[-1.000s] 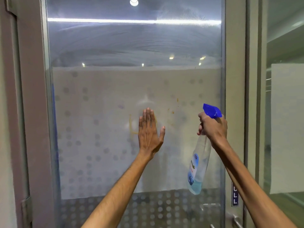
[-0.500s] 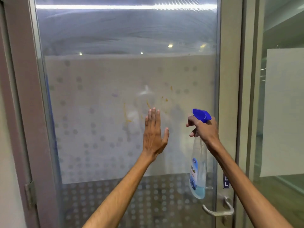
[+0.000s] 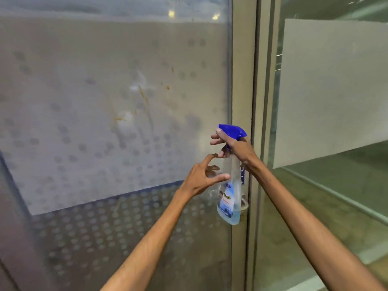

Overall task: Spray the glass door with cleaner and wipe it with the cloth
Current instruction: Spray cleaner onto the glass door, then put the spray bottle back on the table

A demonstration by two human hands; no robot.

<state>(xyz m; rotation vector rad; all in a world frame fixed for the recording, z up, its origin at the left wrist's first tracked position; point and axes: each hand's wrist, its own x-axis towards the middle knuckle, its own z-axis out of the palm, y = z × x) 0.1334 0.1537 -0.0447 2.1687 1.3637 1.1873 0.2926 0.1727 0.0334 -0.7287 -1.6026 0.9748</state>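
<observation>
Glass door (image 3: 100, 106): fills the view from 7 to 1 o'clock, covered in frosted film with a dot pattern and a darker dotted band along its lower part. Smears (image 3: 143, 95): yellowish-brown streaks and flecks on the glass, at about 10 o'clock from the spray bottle and well apart from both hands. Spray bottle (image 3: 230, 198): clear body, blue-and-white label, a little pale blue liquid at the bottom, blue trigger head (image 3: 233, 131). It hangs upright in front of the door's right edge, at about 4 o'clock from the centre of the view. Right hand (image 3: 238, 149): grips the bottle at the neck just under the trigger head, fingers curled round the front. Left hand (image 3: 199, 177): at 9 o'clock from the bottle body, holding nothing, fingers spread and half bent, forefinger pointing up towards the neck, thumb reaching to the bottle's side; contact cannot be told. Door frame (image 3: 243, 70): pale metal upright behind the bottle. Door handle (image 3: 245, 203): metal, partly hidden behind the bottle's lower half. Side glass panel (image 3: 315, 217): at 3 o'clock, bearing a pale sheet (image 3: 336, 91).
</observation>
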